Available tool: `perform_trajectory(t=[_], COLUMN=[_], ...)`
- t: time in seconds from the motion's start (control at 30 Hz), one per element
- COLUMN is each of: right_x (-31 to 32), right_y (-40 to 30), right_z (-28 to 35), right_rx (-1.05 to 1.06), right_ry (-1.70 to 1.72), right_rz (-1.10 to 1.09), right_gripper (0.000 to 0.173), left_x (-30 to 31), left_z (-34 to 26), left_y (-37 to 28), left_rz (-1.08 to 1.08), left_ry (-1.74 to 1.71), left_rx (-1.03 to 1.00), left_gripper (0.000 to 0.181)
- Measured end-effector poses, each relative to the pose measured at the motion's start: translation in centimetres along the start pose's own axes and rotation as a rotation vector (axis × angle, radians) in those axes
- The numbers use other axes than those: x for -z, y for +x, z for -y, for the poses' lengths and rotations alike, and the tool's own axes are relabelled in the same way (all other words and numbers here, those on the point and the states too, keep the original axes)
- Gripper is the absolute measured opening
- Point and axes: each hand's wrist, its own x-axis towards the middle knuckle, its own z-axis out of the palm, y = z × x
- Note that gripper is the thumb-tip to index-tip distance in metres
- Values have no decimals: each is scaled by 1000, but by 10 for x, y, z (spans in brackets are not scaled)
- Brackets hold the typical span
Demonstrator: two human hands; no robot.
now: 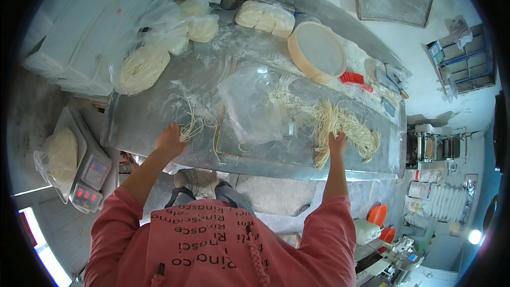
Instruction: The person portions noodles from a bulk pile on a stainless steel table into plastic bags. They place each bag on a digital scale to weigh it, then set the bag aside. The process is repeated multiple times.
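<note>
At the left of the metal worktable, my left hand (171, 142) touches a few loose noodle strands (195, 127); whether its fingers grip them is hard to tell. My right hand (338, 143) is at a large heap of fresh noodles (338, 119), with its fingers in the strands; its grip is partly hidden. Between my hands lies a clear plastic bag (251, 107), flat on the table. More loose noodles (283, 91) trail from the bag's right side to the heap.
Bagged noodles (145, 67) lie at the table's back left, near more filled bags (265, 18). A round sieve (318, 52) leans at the back beside a red brush (354, 79). At far left, a digital scale (95, 171) bears a bag of noodles (63, 155). The table's near edge (255, 169) runs before me.
</note>
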Motion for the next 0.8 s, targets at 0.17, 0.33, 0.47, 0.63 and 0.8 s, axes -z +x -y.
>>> perform_trajectory(t=[0.17,0.33,0.47,0.63,0.8], right_x=[-14,-27,-9,29,70], right_y=[8,47,59,53,47], right_z=[46,-14,-29,-6,34], right_rx=[-75,5,-123,-392,-116], right_ry=[-318,-20,511,1597,1800], right_rz=[89,98,221,477,802], right_gripper=[52,25,14,13,15], left_x=[-2,-8,-25,-10,55], left_z=[-2,-10,7,1,-63], left_y=[7,1,7,21,22], left_rz=[115,-122,-247,-259,-239], left_ry=[7,148,50,-608,-1008], left_rx=[124,16,18,297,-7], left_gripper=[18,15,15,11,15])
